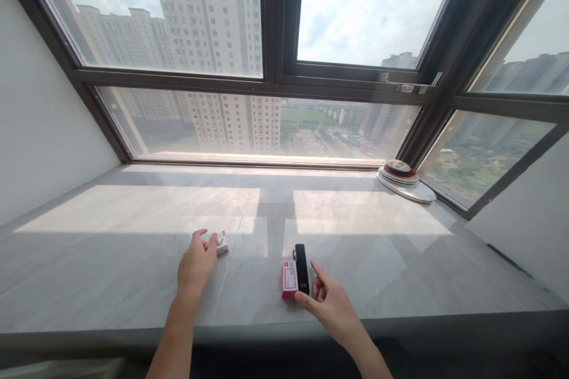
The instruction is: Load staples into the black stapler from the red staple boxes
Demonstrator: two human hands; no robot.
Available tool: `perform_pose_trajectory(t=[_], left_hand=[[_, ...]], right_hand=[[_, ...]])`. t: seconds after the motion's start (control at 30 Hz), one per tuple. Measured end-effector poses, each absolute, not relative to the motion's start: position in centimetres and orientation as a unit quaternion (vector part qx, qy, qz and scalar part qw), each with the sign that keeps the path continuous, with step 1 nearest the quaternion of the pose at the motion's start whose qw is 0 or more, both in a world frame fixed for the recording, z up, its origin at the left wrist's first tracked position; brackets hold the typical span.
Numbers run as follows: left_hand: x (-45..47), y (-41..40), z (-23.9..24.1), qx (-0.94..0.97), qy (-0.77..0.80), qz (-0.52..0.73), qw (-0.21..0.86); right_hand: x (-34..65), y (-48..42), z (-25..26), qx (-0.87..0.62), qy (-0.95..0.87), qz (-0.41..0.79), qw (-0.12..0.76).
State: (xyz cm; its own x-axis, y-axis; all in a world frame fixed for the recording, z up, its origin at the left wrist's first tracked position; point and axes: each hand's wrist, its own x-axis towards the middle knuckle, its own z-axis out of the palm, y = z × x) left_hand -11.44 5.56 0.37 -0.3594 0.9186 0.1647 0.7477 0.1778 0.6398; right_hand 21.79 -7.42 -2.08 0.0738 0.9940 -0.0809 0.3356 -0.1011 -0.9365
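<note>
Stapler [302, 266], black, is lying on the window ledge [253, 308] beside a pink-and-white box [289, 278]. Right hand [328, 303] is holding thumb and forefinger apart there; left hand [197, 262] is touching a small box [223, 243], grip unclear. Careless right-thumb pressure would be knocking the pair askew.

The left hand [196, 263] and right hand [328, 302] are bare, the slim forearms [176, 328] uncovered

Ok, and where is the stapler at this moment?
In the head view, the stapler lies on the sill, just right of centre toward the front edge, between the pink box on its left and the right hand.
</note>
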Motion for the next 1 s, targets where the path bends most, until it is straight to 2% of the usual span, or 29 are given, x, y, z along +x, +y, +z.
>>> perform_pose_trajectory(t=[0.13,0.4,0.6,0.73,1.0], left_hand=[[-10.0,6.7,-0.5,0.634,0.696,0.258,0.217],[1.0,3.1,0.0,0.761,0.538,0.248,0.264],[3.2,1.2,0.0,0.754,0.59,0.201,0.206],[6.7,1.5,0.2,0.765,0.599,0.159,0.178],[21.7,3.5,1.1,0.8,0.539,0.145,0.219]], right_hand=[[21.0,-7.4,-1.2,-0.633,-0.578,0.369,0.36],[19.5,-6.3,1.4,-0.581,-0.619,0.383,0.364],[20.1,-5.8,1.6,-0.582,-0.645,0.373,0.326],[23.3,-5.3,1.6,-0.597,-0.64,0.374,0.306],[37.1,-4.7,2.0,-0.664,-0.571,0.371,0.309]])
